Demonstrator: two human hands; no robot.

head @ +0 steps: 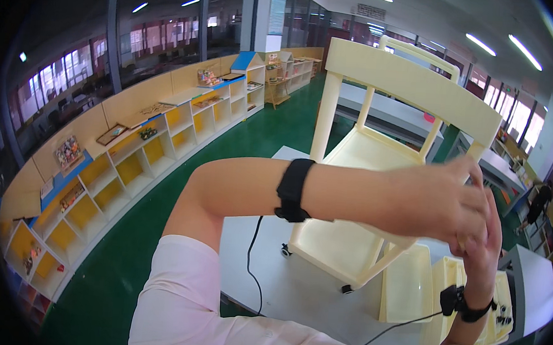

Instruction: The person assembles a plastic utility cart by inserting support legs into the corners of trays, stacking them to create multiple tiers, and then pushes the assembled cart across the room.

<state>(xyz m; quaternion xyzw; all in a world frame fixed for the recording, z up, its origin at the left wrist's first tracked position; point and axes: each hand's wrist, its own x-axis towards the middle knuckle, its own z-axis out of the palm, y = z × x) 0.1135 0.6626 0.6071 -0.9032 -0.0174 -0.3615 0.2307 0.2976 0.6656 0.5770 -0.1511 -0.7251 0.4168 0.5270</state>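
A cream plastic rolling cart (408, 80) with tiers and black casters stands on a grey-white table. My left arm reaches across in front of it, and my left hand (452, 204) is at the cart's right corner post, slightly blurred. My right hand (486, 230) is raised there too, its fingers touching or overlapping my left hand. Whether either one grips the post or a small part cannot be told. Both wrists wear black straps. Right of the cart's base lie a cream plastic tray (408, 282) and more cream trays, with small black parts (503, 316) in one.
Black cables (251, 257) run over the table (306, 299) from the wrist straps. A grey cabinet (532, 291) stands at the right. White cubby shelves (162, 155) line the left wall. Another person (539, 203) is far off at the right.
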